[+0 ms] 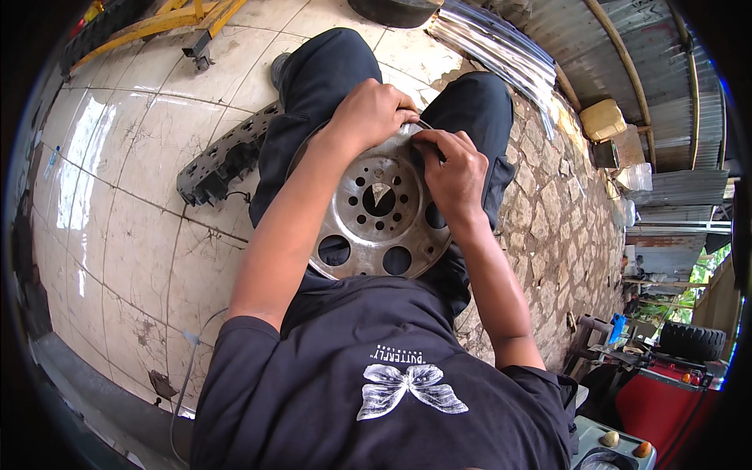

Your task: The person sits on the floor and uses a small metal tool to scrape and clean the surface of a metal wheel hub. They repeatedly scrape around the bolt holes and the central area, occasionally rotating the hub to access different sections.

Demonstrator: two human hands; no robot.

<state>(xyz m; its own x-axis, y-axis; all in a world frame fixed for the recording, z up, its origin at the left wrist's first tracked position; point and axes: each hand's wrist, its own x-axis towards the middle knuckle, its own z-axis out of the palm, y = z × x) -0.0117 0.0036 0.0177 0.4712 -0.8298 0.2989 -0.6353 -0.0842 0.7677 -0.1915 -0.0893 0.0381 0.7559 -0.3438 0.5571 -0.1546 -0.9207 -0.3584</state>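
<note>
A round grey steel wheel rim (366, 249) rests on my lap, with a large centre hole, a ring of small bolt holes and bigger openings around them. My left hand (373, 116) is closed at its far edge, fingers curled over the metal. Just to the right, my right hand (456, 168) is closed too, thumb and fingers pinched against the rim's upper right edge. Whatever lies between the right fingertips, if anything, is hidden. The two hands' fingertips are close together.
A black perforated part (227, 157) lies on the tiled floor left of my leg. A yellow metal frame (157, 37) stands far left. Stone paving (540, 235) runs along the right, with a yellowish jerrycan (602, 120) and a red vehicle (662, 403) beyond.
</note>
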